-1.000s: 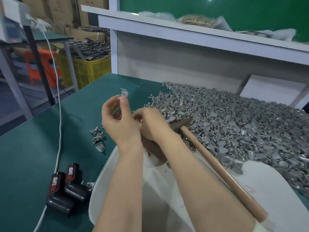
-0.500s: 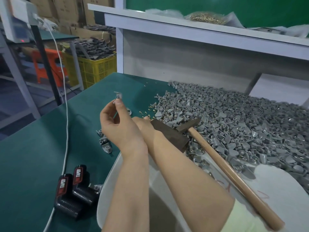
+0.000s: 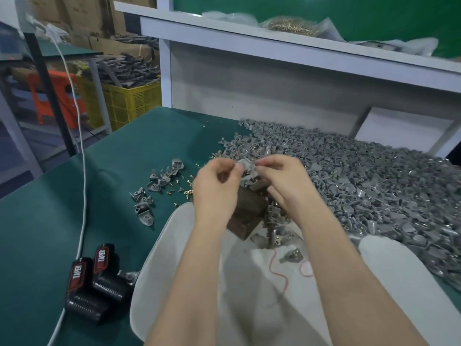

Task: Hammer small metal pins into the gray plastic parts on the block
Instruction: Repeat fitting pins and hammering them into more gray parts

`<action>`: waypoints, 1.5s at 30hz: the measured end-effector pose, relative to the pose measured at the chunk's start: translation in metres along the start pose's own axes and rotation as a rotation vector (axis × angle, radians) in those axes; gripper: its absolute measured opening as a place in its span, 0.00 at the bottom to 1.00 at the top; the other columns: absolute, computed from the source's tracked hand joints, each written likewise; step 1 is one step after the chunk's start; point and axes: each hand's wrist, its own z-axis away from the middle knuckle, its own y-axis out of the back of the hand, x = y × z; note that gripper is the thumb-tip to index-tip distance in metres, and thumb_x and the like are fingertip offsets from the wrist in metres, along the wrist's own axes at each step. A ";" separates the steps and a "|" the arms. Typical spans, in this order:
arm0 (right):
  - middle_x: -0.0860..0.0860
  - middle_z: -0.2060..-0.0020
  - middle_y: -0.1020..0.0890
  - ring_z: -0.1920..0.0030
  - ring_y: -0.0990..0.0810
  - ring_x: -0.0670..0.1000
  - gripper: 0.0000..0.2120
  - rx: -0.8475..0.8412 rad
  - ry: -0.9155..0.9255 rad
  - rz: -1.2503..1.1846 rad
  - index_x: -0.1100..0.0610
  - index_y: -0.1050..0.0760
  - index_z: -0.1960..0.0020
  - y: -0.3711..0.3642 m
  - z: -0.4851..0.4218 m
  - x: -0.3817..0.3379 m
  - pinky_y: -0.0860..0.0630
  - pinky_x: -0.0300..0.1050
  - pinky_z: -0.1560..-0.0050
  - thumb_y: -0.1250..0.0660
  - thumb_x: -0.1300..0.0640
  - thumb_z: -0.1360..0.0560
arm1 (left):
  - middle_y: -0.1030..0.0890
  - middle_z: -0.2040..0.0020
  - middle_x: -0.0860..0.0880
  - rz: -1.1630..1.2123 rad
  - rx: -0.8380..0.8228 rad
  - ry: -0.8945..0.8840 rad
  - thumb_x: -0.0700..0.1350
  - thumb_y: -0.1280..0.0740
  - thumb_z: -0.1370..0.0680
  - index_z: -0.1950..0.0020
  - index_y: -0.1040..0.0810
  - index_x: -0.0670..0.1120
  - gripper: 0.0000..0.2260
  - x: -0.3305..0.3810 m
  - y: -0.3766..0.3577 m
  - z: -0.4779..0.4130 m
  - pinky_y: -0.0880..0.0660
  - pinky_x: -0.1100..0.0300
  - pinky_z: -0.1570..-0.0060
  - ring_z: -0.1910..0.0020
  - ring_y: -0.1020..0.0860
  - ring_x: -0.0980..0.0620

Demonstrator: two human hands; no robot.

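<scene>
Many loose gray parts (image 3: 361, 186) around block (image 3: 249, 208)

A gray plastic part (image 3: 247, 168) (blurred) is being pinched between left hand (image 3: 214, 186) and right hand (image 3: 284, 178) above the dark brown block (image 3: 249, 208). A heap of gray parts (image 3: 374, 186) is lying rightward; brass pins (image 3: 188, 189) are lying scattered leftward.

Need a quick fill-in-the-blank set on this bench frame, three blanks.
1. The left hand and right hand pinch one gray part above the dark ____.
2. The pile of gray parts lies on the hands' ____ side.
3. The crate in the background is ____.
Missing: block; right; yellow.
</scene>
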 end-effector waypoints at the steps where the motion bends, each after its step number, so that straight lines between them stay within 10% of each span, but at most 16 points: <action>1: 0.48 0.57 0.16 0.57 0.16 0.51 0.08 -0.013 -0.020 -0.052 0.51 0.18 0.57 0.010 0.008 0.005 0.22 0.47 0.52 0.32 0.63 0.27 | 0.19 0.58 0.55 -0.154 -0.079 0.002 0.49 0.31 0.25 0.56 0.21 0.52 0.02 -0.001 -0.005 0.003 0.28 0.57 0.48 0.54 0.21 0.53; 6: 0.44 0.59 0.17 0.54 0.19 0.43 0.09 -0.011 0.075 0.177 0.49 0.19 0.55 0.023 0.033 0.013 0.22 0.44 0.46 0.31 0.63 0.27 | 0.21 0.48 0.52 -0.701 -0.235 -0.032 0.47 0.35 0.24 0.55 0.20 0.56 0.05 -0.004 -0.015 0.010 0.42 0.53 0.50 0.44 0.27 0.46; 22: 0.54 0.49 0.25 0.48 0.25 0.55 0.07 -0.078 0.284 0.948 0.59 0.24 0.48 -0.005 0.042 -0.009 0.33 0.43 0.53 0.39 0.64 0.24 | 0.21 0.48 0.50 -0.720 -0.270 -0.051 0.46 0.36 0.24 0.54 0.20 0.55 0.05 -0.009 -0.012 0.008 0.42 0.53 0.52 0.44 0.28 0.43; 38: 0.52 0.58 0.33 0.51 0.23 0.56 0.08 -0.068 0.261 1.088 0.60 0.24 0.50 -0.013 0.046 -0.020 0.33 0.43 0.59 0.37 0.67 0.27 | 0.21 0.50 0.50 -0.752 -0.246 -0.070 0.42 0.36 0.25 0.53 0.19 0.52 0.08 -0.011 -0.014 0.007 0.42 0.54 0.53 0.45 0.28 0.44; 45: 0.57 0.48 0.25 0.46 0.24 0.57 0.11 -0.132 0.352 1.173 0.62 0.27 0.46 -0.013 0.048 -0.027 0.35 0.43 0.57 0.39 0.68 0.27 | 0.23 0.52 0.49 -0.790 -0.243 -0.063 0.40 0.38 0.26 0.55 0.21 0.48 0.07 -0.010 -0.015 0.006 0.43 0.54 0.54 0.45 0.28 0.43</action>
